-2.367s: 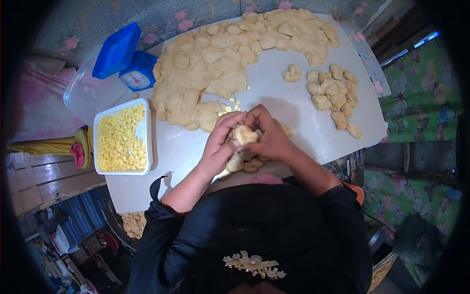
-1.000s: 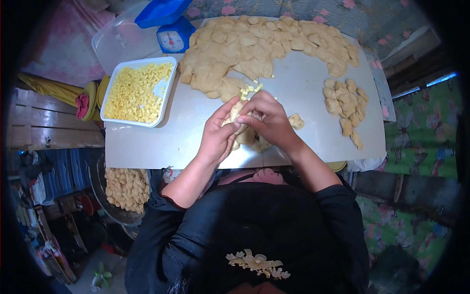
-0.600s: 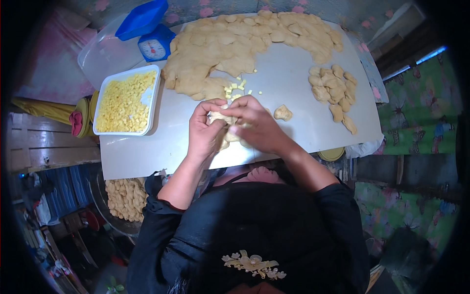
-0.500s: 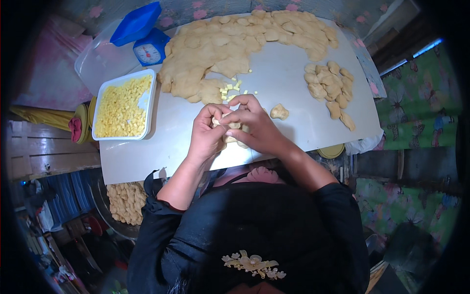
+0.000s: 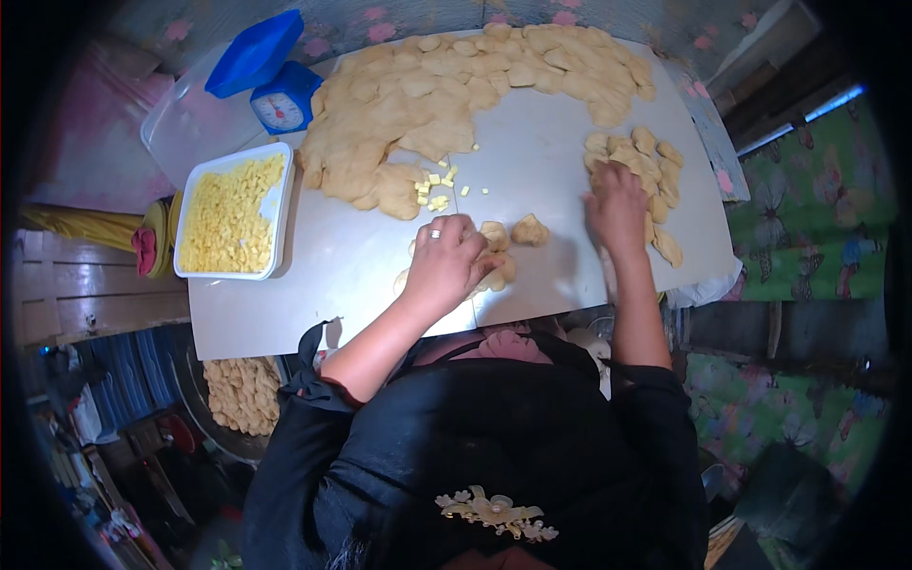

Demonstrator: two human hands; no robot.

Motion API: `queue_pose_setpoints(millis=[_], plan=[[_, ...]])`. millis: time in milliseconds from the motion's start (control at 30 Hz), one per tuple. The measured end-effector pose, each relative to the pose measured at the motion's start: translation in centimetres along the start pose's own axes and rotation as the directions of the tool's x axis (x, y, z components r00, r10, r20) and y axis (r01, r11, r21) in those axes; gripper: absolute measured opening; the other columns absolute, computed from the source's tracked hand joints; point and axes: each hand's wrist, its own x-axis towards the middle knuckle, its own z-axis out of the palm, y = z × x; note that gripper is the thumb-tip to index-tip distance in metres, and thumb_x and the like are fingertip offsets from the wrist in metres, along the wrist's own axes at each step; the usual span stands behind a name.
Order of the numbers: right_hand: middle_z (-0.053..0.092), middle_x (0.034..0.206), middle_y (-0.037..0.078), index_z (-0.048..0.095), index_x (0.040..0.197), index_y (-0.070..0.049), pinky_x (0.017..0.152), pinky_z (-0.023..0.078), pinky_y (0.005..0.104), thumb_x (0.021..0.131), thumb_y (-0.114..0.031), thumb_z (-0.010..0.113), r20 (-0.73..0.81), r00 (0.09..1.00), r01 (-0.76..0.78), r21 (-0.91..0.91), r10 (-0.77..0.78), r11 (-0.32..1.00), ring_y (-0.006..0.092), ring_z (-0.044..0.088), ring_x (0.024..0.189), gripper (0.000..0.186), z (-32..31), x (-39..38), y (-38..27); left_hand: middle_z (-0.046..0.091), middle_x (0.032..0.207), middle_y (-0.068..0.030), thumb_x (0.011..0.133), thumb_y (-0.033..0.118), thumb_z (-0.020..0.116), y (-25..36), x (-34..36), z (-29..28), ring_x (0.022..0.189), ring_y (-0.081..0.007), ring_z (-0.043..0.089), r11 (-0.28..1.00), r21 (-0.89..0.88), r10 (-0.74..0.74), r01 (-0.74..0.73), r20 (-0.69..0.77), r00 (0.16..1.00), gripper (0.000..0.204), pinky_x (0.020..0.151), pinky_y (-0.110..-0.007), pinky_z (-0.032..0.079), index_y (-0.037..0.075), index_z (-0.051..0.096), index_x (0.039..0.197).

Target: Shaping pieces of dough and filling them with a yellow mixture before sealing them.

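Note:
My left hand (image 5: 446,258) bends over several small pieces of dough (image 5: 498,275) near the table's front edge. Its fingers curl down and the thumb presses against a piece; a ring shows on one finger. Farther right, my right hand (image 5: 620,207) reaches onto a pile of shaped dough pieces (image 5: 639,157). Its fingers are bent round a piece there, mostly hidden under the hand. A lone lump of dough (image 5: 530,230) lies between the two hands. Small pale-yellow cubes (image 5: 439,180) are scattered on the table just beyond my left hand.
A broad sheet of joined dough pieces (image 5: 399,104) covers the table's far side. At left stand a white tub of yellow cubes (image 5: 277,249) and a blue kitchen scale (image 5: 285,106). A basin of dough lumps (image 5: 239,394) sits below the table's left front edge.
My hands were together, pinching a piece of dough. Now they are apart: the right has moved right to the pile, and the left has gone down onto the near pieces.

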Motion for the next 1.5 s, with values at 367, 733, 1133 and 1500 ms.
queue_pose_setpoints(millis=[367,733,1133,1500], plan=[[0.058,0.089,0.003,0.059,0.097,-0.006,0.069,0.043,0.0268,0.078,-0.009,0.064,0.453,0.864,-0.371,0.868,-0.221,0.329,0.0108,0.054,0.081,0.020,0.2,1.5,-9.9,0.054,0.113,-0.0110,0.090,0.018,0.056,-0.4,-0.8,-0.6,0.098,-0.0220,0.057,0.100,-0.974,-0.392,0.205,0.151,0.907,0.039,0.085,-0.034,0.047,-0.001,0.046,0.123],[0.061,0.084,0.008,0.066,0.088,-0.008,0.080,0.043,0.0319,0.079,-0.007,0.061,0.337,0.899,-0.126,0.810,-0.279,0.573,0.0216,0.057,0.083,0.010,5.1,3.2,-10.6,0.060,0.105,-0.0157,0.093,0.009,0.047,-3.8,-2.1,-3.7,0.087,-0.0226,0.062,-0.406,-0.912,-0.455,0.055,0.254,0.854,0.034,0.081,-0.034,0.051,-0.007,0.045,0.123],[0.062,0.088,0.007,0.064,0.098,-0.005,0.076,0.046,0.0286,0.082,-0.009,0.063,0.410,0.902,-0.405,0.912,-0.139,0.061,0.0195,0.059,0.081,0.017,1.8,2.4,-13.7,0.058,0.108,-0.0141,0.094,0.011,0.048,-4.6,-1.1,-3.1,0.091,-0.0241,0.062,-0.413,-0.907,-0.492,0.081,0.297,0.819,0.033,0.083,-0.037,0.053,-0.001,0.044,0.124],[0.044,0.125,0.012,0.063,0.090,-0.008,0.086,0.038,0.0370,0.075,-0.019,0.071,0.103,0.823,0.208,0.860,-0.558,0.465,0.0314,0.044,0.110,0.021,1.8,0.9,-12.8,0.054,0.112,-0.0149,0.091,0.010,0.052,-1.4,0.1,-3.3,0.094,-0.0187,0.059,-0.321,-0.944,-0.399,0.082,0.213,0.892,0.045,0.082,-0.028,0.052,0.003,0.036,0.133]])
